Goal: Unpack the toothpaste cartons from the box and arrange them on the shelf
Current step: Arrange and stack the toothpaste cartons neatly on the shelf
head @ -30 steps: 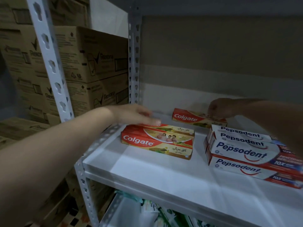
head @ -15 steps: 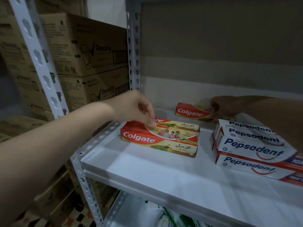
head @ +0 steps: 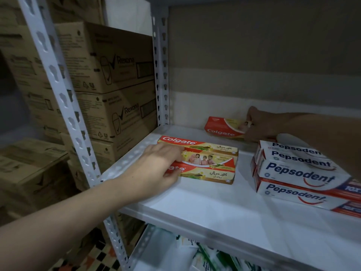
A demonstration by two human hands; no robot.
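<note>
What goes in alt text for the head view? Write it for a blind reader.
On a white shelf, the left hand grips the front Colgate cartons while the right hand holds another Colgate carton at the back. Stacked Pepsodent cartons sit right.

My bare left hand (head: pixel 156 169) and forearm carry no sleeve, watch or bracelet as far as the wrist shows. My right hand (head: pixel 259 124) is bare too, with an unsleeved forearm; it sits in shadow, so perhaps small details there escape me.
</note>
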